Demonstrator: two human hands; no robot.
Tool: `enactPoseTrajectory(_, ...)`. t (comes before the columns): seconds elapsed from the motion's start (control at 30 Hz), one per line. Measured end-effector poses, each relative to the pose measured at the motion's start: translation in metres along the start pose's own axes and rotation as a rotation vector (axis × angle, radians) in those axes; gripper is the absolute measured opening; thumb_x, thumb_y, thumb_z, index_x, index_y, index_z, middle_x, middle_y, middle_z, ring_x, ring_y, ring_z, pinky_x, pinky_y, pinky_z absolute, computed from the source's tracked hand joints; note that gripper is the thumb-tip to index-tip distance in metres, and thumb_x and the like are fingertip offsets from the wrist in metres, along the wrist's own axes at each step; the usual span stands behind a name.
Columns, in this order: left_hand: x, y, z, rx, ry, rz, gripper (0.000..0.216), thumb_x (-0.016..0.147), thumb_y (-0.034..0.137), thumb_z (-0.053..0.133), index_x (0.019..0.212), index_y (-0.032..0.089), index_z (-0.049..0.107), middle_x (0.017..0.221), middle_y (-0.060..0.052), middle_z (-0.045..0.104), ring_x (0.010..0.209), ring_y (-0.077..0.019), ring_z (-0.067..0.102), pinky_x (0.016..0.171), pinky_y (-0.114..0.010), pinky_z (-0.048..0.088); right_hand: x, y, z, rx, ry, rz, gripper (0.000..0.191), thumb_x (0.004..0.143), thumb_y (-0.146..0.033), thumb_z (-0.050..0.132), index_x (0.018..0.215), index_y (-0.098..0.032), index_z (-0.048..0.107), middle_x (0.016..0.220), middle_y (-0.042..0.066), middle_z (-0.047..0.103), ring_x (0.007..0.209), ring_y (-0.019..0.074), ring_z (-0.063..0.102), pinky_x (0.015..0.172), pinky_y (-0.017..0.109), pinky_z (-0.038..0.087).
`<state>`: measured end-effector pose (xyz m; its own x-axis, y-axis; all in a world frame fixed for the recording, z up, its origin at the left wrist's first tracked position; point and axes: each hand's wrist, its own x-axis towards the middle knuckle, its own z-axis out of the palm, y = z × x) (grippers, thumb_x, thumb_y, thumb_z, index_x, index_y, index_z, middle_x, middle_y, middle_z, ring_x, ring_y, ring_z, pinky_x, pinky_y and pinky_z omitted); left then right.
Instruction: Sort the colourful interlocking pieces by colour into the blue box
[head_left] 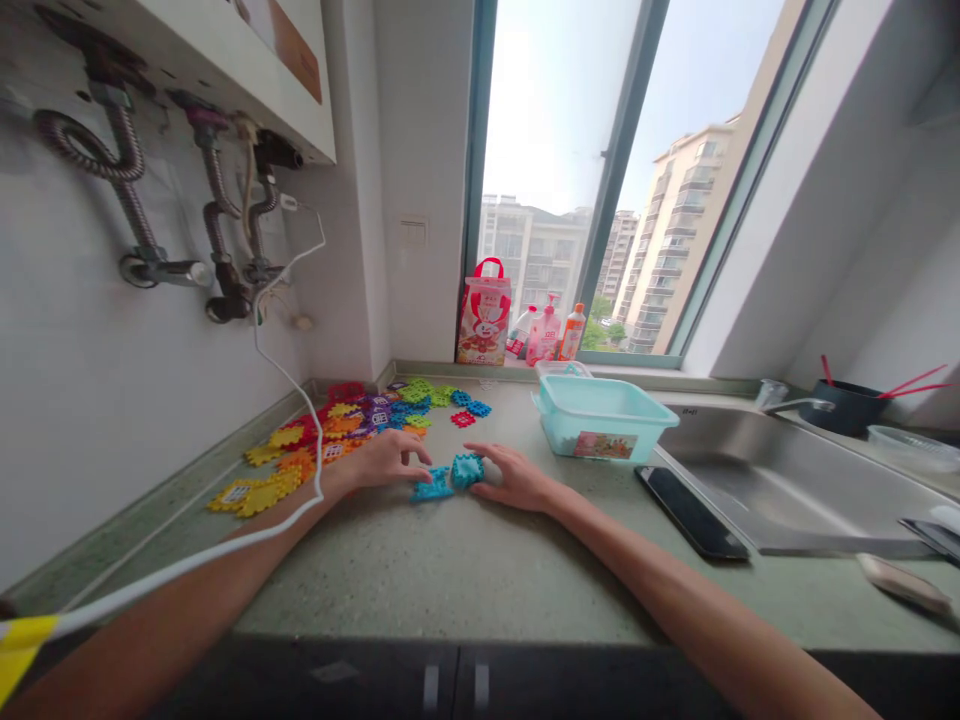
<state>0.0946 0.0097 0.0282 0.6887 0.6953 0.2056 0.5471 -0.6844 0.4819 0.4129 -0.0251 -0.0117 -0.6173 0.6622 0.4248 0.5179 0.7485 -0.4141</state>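
My right hand (517, 477) has its thumb and fingers around a light blue toothed building block (467, 470), which looks box-shaped and rests on the counter. Just left of it lies a second light blue toothed piece (432, 486), seemingly flat. Over that piece's left end is my left hand (386, 460), its fingers curved and apart from the thumb, gripping nothing. Whether the left thumb touches the piece, I cannot tell. Behind my left hand spreads a pile of toothed plastic pieces (375, 415) in yellow, orange, red, purple, blue and green.
A turquoise plastic bin (607, 410) stands right of my hands, with a black phone (691, 512) before the steel sink (787, 490). A white cable (289, 370) hangs across my left forearm. Bottles (546, 335) and a red-handled bag (485, 318) line the window sill.
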Motion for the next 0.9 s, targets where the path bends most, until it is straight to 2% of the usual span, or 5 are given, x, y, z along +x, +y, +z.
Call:
enactPoseTrajectory(0.27, 0.0, -0.001, 0.012, 0.042, -0.004, 0.08, 0.035, 0.086, 0.052, 0.077, 0.106, 0.023, 0.084, 0.092, -0.005, 0.078, 0.072, -0.0138, 0.064, 0.067, -0.022, 0.046, -0.001, 0.026, -0.014, -0.105, 0.036, 0.114, 0.075, 0.084, -0.03, 0.076, 0.152, -0.023, 0.048, 0.129, 0.013, 0.071, 0.118, 0.0281, 0.067, 0.106, 0.048, 0.052)
enactPoseTrajectory(0.43, 0.003, 0.003, 0.021, 0.008, 0.075, 0.035, 0.037, 0.084, 0.053, 0.079, 0.104, 0.022, 0.084, 0.089, -0.004, 0.078, 0.073, -0.0143, 0.065, 0.069, -0.023, 0.047, -0.003, -0.001, -0.03, -0.231, 0.161, -0.028, 0.061, 0.087, -0.031, 0.075, 0.145, -0.022, 0.057, 0.135, 0.015, 0.066, 0.123, 0.0293, 0.063, 0.107, 0.046, 0.05)
enactPoseTrajectory(0.6, 0.007, 0.018, 0.034, -0.022, 0.104, 0.026, 0.03, 0.085, 0.051, 0.08, 0.101, 0.026, 0.086, 0.085, -0.002, 0.077, 0.07, -0.0141, 0.063, 0.068, -0.024, 0.045, 0.0, -0.037, -0.015, -0.147, 0.013, -0.156, 0.021, 0.099, -0.037, 0.067, 0.114, -0.025, 0.076, 0.094, 0.006, 0.075, 0.081, 0.0176, 0.069, 0.079, 0.029, 0.053)
enactPoseTrajectory(0.73, 0.01, 0.025, 0.04, -0.034, 0.148, 0.037, 0.033, 0.092, 0.053, 0.07, 0.095, 0.025, 0.087, 0.085, -0.005, 0.076, 0.074, -0.0166, 0.064, 0.071, -0.026, 0.045, 0.001, -0.039, -0.004, -0.084, -0.05, -0.136, 0.021, 0.103, -0.035, 0.061, 0.102, -0.023, 0.078, 0.087, 0.005, 0.074, 0.077, 0.0165, 0.068, 0.075, 0.027, 0.051)
enactPoseTrajectory(0.9, 0.013, 0.027, 0.042, -0.116, 0.193, -0.113, 0.04, 0.088, 0.054, 0.07, 0.099, 0.018, 0.085, 0.084, -0.006, 0.079, 0.075, -0.019, 0.066, 0.07, -0.026, 0.046, 0.0, -0.033, -0.001, -0.06, -0.036, -0.093, 0.023, 0.103, -0.039, 0.061, 0.102, -0.023, 0.078, 0.086, 0.005, 0.073, 0.072, 0.0161, 0.066, 0.072, 0.027, 0.049)
